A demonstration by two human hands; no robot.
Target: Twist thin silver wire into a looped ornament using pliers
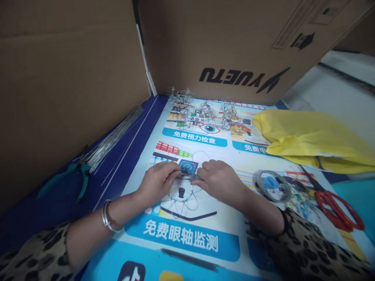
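Note:
Between my hands is a thin bundle of silvery wire [189, 176], held level above the printed sheet. My left hand [159, 177] pinches its left end between thumb and fingers. On the right end, my right hand [219, 181] grips in the same way, its fingers curled. Thin wire loops [183, 205] hang below the bundle toward the sheet, and one fine loop rises above it. The fingers partly cover the bundle, so its exact form is hard to make out.
Teal-handled pliers [83, 175] lie left beside straight wires [113, 136]. Wire pieces with coloured bits [230, 113] sit at the back. To the right are a wire coil [272, 186], red scissors [336, 207] and yellow cloth [307, 134]. Cardboard [211, 43] walls the back and left.

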